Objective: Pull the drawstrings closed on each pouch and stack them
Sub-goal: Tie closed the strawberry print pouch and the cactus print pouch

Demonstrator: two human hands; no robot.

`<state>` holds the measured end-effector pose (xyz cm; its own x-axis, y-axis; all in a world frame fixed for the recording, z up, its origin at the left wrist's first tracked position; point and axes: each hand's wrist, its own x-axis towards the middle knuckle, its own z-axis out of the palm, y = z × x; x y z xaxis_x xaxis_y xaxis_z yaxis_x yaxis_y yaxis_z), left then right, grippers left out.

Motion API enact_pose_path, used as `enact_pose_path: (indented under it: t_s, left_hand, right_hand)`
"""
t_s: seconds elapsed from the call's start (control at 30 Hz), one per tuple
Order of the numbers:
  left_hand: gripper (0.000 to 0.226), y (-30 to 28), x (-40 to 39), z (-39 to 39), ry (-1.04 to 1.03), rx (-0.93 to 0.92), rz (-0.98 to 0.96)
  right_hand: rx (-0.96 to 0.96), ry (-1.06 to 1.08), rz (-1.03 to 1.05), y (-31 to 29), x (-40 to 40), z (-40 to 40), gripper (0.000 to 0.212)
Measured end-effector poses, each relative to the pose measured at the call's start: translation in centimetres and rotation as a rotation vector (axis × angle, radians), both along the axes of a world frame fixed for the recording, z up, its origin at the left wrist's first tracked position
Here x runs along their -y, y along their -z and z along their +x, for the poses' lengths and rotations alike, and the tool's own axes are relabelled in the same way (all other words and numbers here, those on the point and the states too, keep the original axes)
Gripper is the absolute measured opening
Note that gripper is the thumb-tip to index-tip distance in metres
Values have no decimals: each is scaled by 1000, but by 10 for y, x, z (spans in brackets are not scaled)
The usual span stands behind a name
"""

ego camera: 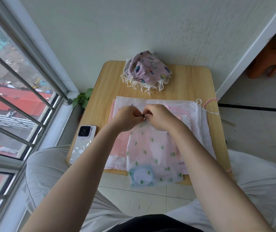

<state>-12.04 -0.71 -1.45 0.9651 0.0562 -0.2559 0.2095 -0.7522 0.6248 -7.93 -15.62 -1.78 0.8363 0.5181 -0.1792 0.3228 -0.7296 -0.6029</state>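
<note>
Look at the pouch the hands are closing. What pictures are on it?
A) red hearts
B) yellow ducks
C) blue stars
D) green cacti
D: the pouch under the left hand and right hand is see-through white with small green cacti printed all over it; both hands pinch its gathered top.

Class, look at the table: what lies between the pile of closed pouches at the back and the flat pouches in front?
In the head view, only bare table lies between the closed pile and the flat pouches.
</note>
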Motion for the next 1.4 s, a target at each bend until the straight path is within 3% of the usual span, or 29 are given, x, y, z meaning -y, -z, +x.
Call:
enact_pose_path:
  t_s: [0.17, 0.3, 0.43, 0.6, 0.73, 0.93, 1.03, 1.13, 1.27, 1.4]
  left_hand:
    - [11, -2, -9, -4, 88, 128, 91]
    - [14, 6, -6, -9, -22, 277, 69]
    - [26, 13, 3, -14, -144, 368, 6]
    - [10, 12, 8, -16, -120, 367, -69]
    - [7, 10, 11, -17, -126, 339, -100]
    - [9, 6, 7, -8, -202, 220, -99]
    - [20, -2, 4, -5, -232, 14, -364]
    - [32, -6, 0, -3, -240, -66, -536]
    - [37, -4, -9, -7, -152, -111, -398]
    - [35, 4, -11, -11, -90, -129, -274]
  right_hand:
    - [-406, 93, 201, 2, 4, 3, 17]
    - [-874, 300, 599, 12, 9, 3, 21]
    - [-983, 359, 653, 12, 11, 1, 18]
    - [-985, 419, 711, 14, 9, 0, 19]
    - [-948, 450, 735, 16, 8, 1, 23]
    - [-852, 437, 800, 11, 12, -2, 12]
    - [-700, 476, 742, 13, 14, 1, 10]
    - [-466, 495, 590, 15, 14, 2, 5]
    - [-227, 547, 462, 18, 17, 5, 7]
    - [-233, 616, 504, 21, 19, 9, 6]
